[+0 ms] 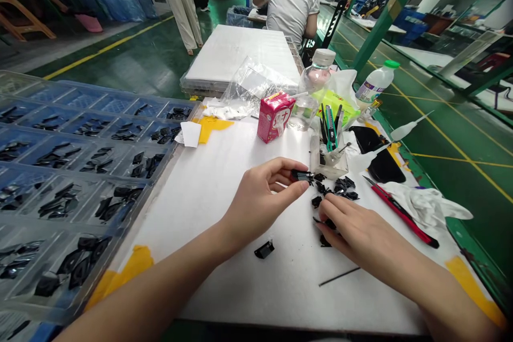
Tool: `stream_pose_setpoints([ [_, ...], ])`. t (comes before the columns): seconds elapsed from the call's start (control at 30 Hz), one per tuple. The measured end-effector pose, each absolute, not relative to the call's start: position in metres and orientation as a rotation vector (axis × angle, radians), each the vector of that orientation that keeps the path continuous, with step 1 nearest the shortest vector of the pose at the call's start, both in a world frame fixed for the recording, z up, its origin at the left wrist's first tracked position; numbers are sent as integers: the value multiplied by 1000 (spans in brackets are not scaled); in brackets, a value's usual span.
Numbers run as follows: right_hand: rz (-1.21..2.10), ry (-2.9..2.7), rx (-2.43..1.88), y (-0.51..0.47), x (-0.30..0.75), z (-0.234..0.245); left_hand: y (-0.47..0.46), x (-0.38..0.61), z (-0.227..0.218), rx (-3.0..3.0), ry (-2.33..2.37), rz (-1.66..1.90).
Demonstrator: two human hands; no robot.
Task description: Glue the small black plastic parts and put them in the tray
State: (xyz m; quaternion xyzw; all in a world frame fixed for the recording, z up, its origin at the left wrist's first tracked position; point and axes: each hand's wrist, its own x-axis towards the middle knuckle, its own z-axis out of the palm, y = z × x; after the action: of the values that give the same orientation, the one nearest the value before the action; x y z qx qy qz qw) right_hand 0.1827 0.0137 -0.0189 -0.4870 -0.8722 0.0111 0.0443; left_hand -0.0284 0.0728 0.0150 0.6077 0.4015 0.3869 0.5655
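My left hand (269, 192) pinches a small black plastic part (301, 175) between thumb and fingers, a little above the white tabletop (208, 197). To its right, my right hand (340, 219) reaches down into a loose pile of small black parts (345, 188). Its fingers are closed together at the pile's near edge, around a dark piece that they partly cover; I cannot tell whether it is lifted. One separate black part (264, 249) lies on the table below my left hand. A thin black rod (339, 277) rests near the front edge.
Compartment trays (80, 155) of black parts fill the left side. Behind the pile are a clear holder (326, 160) with cutters, a red drink carton (276, 116) and a plastic bottle (316, 77). A red-handled knife (403, 214) lies right. A person (292, 0) sits ahead.
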Motion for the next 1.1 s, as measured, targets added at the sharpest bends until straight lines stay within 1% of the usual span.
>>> stream_pose_setpoints([
  [0.1,89,-2632,-1457,15,183,-12,69,-29,17,1460,907,934],
  [0.2,127,-2439,-1288,13,183,5,66,-29,20,1531,873,972],
  [0.27,68,-2296,-1147,10,182,16,64,-29,21,1607,843,1022],
  [0.37,-115,-2206,-1044,4,180,27,62,-29,21,1746,744,1109],
  [0.43,-201,-2196,-1038,2,179,29,61,-30,20,1818,677,1151],
  [0.53,-235,-2180,-1054,1,179,26,60,-29,16,1894,632,1169],
  [0.83,-256,-2172,-1088,1,182,23,59,-29,14,2082,622,1187],
  [1.1,-203,-2190,-1061,2,184,21,59,-30,12,2152,647,1203],
])
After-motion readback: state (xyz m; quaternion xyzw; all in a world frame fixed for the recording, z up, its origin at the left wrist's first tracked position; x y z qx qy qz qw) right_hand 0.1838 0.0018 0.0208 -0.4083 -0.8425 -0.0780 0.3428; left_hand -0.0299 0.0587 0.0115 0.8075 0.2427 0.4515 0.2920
